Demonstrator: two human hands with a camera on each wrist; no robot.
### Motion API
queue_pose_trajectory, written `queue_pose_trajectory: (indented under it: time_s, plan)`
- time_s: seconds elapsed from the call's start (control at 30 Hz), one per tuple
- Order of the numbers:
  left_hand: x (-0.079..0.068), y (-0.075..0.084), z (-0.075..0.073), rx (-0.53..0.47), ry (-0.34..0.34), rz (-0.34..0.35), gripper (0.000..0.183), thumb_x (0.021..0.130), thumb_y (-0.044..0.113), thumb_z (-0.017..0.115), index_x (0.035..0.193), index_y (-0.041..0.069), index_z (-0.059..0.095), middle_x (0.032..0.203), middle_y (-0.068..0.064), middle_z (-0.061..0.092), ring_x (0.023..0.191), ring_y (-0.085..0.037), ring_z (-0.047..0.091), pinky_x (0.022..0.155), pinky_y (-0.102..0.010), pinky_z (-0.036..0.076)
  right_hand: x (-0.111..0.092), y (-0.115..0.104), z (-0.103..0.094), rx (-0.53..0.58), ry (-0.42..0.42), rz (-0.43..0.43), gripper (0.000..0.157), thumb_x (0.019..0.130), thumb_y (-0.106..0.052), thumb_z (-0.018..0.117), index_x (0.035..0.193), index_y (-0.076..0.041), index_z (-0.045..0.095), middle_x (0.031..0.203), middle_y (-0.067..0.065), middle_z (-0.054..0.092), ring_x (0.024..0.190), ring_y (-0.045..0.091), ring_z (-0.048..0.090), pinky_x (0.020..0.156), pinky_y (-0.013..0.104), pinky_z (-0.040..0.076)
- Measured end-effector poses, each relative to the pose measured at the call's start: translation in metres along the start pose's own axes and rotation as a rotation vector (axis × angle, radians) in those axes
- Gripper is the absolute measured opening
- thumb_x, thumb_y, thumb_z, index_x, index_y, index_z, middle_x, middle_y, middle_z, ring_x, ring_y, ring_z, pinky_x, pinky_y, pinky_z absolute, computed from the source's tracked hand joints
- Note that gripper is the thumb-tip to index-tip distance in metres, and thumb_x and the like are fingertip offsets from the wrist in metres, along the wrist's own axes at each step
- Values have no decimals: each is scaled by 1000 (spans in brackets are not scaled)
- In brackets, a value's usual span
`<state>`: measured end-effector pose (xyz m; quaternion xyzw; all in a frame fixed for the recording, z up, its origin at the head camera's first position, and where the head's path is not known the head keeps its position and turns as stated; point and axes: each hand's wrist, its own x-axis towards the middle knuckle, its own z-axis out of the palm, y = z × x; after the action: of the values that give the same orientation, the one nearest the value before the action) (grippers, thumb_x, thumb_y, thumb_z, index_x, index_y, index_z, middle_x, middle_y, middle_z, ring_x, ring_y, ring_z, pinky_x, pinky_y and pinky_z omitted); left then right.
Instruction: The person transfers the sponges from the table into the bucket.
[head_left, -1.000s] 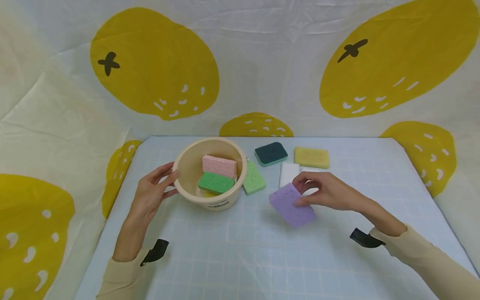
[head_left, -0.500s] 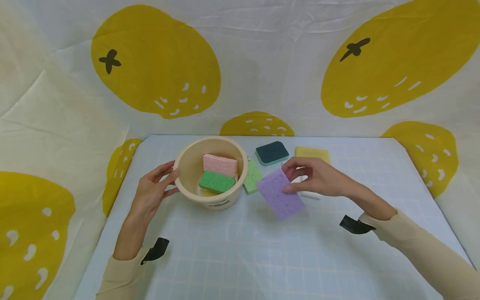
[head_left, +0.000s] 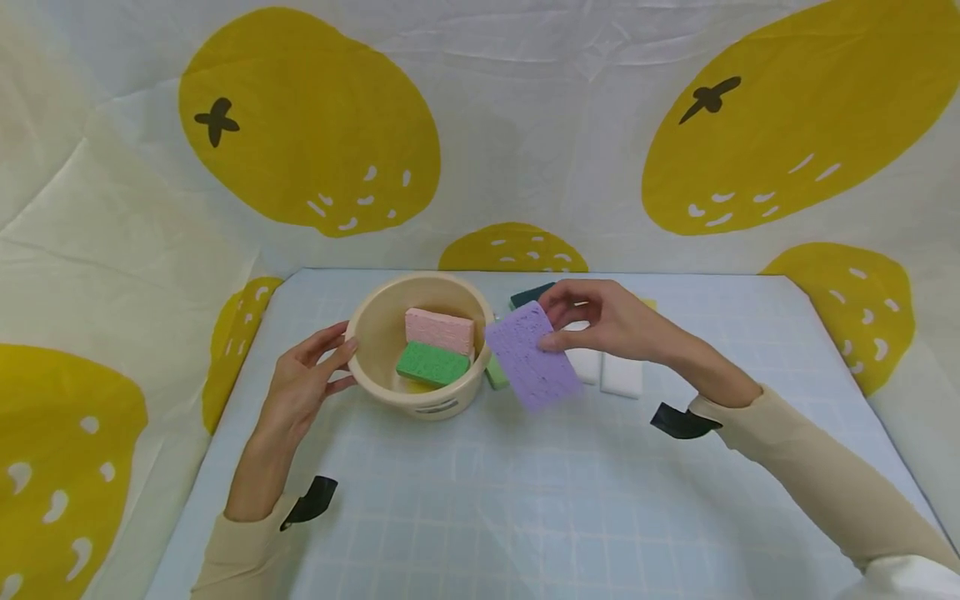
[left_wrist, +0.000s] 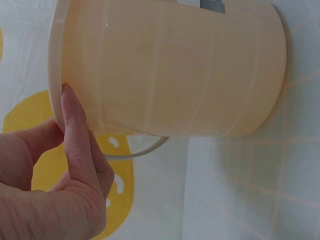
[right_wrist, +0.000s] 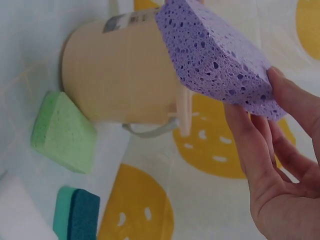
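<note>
Currently, the left hand (head_left: 295, 387) pinches the bucket (head_left: 381, 333), right hand (head_left: 609, 321) a purple sponge (head_left: 531, 360) seemingly beside it.

A hand could pass down inside the bucket (head_left: 378, 333) along its left wall; a pink sponge (head_left: 439, 331) and a green sponge (head_left: 432, 364) obstruct the middle and right; the left hand (head_left: 303, 375) blocks the left rim; the purple sponge (head_left: 528, 358) blocks the right side; the near tabletop (head_left: 465, 500) offers passage.
</note>
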<state>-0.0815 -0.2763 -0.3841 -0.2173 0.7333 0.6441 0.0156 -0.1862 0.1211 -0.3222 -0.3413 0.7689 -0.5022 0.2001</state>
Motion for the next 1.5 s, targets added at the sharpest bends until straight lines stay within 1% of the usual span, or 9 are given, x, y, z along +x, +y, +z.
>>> queue_pose_trajectory:
  time_s: [0.37, 0.53, 0.7, 0.8, 0.93, 1.1, 1.27, 1.43, 1.5]
  plan:
    - [0, 0, 0, -34, 2, -2, 66, 92, 40, 77, 149, 15, 55, 136, -5, 54, 94, -12, 66, 81, -26, 61, 29, -15, 2, 7, 37, 36, 42, 87, -14, 85, 123, -5, 65, 105, 12, 67, 97, 23, 72, 83, 33, 62]
    - [-1, 0, 0, -35, -3, -2, 66, 92, 39, 77, 149, 14, 55, 136, -5, 54, 94, -12, 66, 81, -26, 61, 40, -18, 5, 45, 35, 15, 40, 88, -12, 83, 123, -4, 66, 104, 14, 67, 93, 27, 73, 78, 37, 63]
    - [-2, 1, -1, -30, -18, 18, 67, 93, 39, 75, 151, 13, 52, 137, -7, 53, 94, -11, 66, 81, -26, 61, 51, -18, 8, 57, 65, -18, 39, 88, -11, 82, 123, -4, 67, 104, 14, 68, 92, 28, 72, 81, 33, 61]
    - [-2, 0, -1, -29, -22, 23, 68, 93, 39, 75, 151, 12, 52, 138, -7, 53, 93, -10, 66, 81, -26, 61, 58, -16, 13, 80, 89, -35, 39, 87, -10, 83, 122, -3, 67, 104, 15, 67, 93, 28, 72, 85, 32, 60]
    - [-3, -1, -1, -28, -18, 15, 68, 93, 39, 75, 151, 13, 52, 139, -8, 52, 94, -11, 66, 81, -26, 61, 66, -15, 21, 96, 96, -22, 40, 87, -12, 83, 122, -4, 67, 104, 14, 67, 93, 28, 72, 84, 33, 61]
    - [-4, -2, -1, -18, -11, 11, 68, 94, 39, 74, 152, 13, 51, 142, -9, 51, 95, -11, 66, 81, -26, 61, 77, -14, 29, 74, 79, -14, 41, 88, -14, 83, 124, -3, 66, 105, 13, 68, 92, 27, 72, 83, 32, 61]
    - [-3, 0, 0, -16, 2, 9, 67, 94, 40, 74, 151, 14, 52, 142, -9, 52, 95, -11, 66, 82, -26, 60, 87, -12, 37, 99, 77, -2, 41, 88, -13, 83, 124, -2, 66, 104, 14, 68, 91, 26, 73, 81, 36, 63]
    - [-3, 0, 1, -15, 8, 6, 67, 93, 40, 75, 151, 14, 53, 142, -8, 51, 96, -12, 66, 82, -26, 60, 96, -8, 46, 104, 63, 25, 40, 88, -15, 83, 123, -3, 67, 102, 12, 70, 90, 24, 73, 80, 33, 62]
    - [-3, 0, 1, -21, 7, 5, 67, 93, 40, 75, 151, 14, 53, 141, -8, 51, 96, -12, 65, 82, -26, 60, 100, -8, 50, 114, 53, 30, 40, 88, -15, 83, 122, -3, 67, 102, 12, 71, 89, 25, 73, 81, 36, 63]
